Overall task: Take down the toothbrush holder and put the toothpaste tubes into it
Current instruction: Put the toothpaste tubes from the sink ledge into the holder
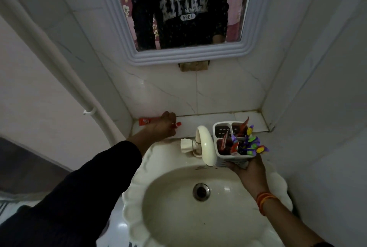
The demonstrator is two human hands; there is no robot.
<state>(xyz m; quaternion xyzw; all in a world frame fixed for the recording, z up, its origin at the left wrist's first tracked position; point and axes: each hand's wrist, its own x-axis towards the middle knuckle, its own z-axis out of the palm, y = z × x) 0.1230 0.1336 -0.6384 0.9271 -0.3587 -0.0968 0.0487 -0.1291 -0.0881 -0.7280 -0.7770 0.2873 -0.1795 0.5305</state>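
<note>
Since the basin takes up most of my view, I list downward from it.

Sink [137, 203]: broad and bare beneath both arms, so a dropped tube would land in it, not on the floor.

Ledge [208, 119]: tiled strip behind the tap [205, 145], where the remaining tube lies flat.

Toothbrush holder [228, 143]: already down, held upright over the sink's right rim with its open compartments facing up; tubes and bright brushes already stand in it.

Right hand [248, 171]: cups the holder from below, fingers wrapped around its base, I judge to keep it level for the next tube.

Left hand [161, 127]: reaches to the ledge, fingers curled down over the tube; in this dim light I cannot tell if they have closed on it.

Toothpaste tube [146, 122]: red, lying along the wall, cap end poking out past the knuckles.
</note>
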